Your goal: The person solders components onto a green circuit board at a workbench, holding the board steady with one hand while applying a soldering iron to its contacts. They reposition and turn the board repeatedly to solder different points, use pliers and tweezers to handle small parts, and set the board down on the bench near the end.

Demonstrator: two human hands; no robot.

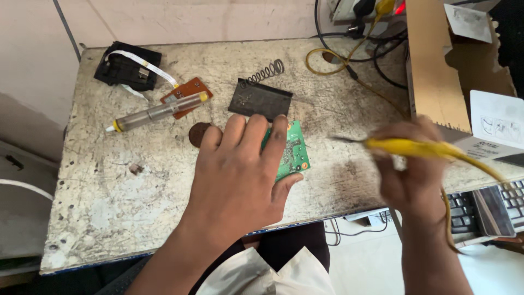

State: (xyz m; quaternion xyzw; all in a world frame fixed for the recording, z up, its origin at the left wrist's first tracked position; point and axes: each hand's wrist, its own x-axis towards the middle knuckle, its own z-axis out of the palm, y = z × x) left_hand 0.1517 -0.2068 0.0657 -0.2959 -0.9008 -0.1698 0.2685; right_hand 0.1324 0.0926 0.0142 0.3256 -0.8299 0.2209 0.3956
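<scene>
Two hands on this one, and going left to right across the worktop (109, 207): up at the far left corner sits a black module (126, 66) with a white ribbon cable, then a clear desoldering pump (158, 113) lying across a small brown board (188, 93), then a dark plate (260, 100) with a spring (265, 72) just behind it. Near the front edge, about mid-width, the left hand (240, 169) lies flat over the green board (289, 150), fingers spread and pressing down, thumb tucked along its near edge. Looks like a pin-it-down hold, and I'd keep the fingertips off the patch being worked so heat and tip have room. Further right, the right hand (412, 175) is closed round a yellow iron (420, 147), pen-style, with the thin tip pointing left toward the board but well short of it. It's blurred, so exact finger placement I can't tell. My take: brace that wrist on the front edge before touching down, and mind the yellow cord (349, 68) snaking toward the far right corner by the cardboard box (436, 71).
</scene>
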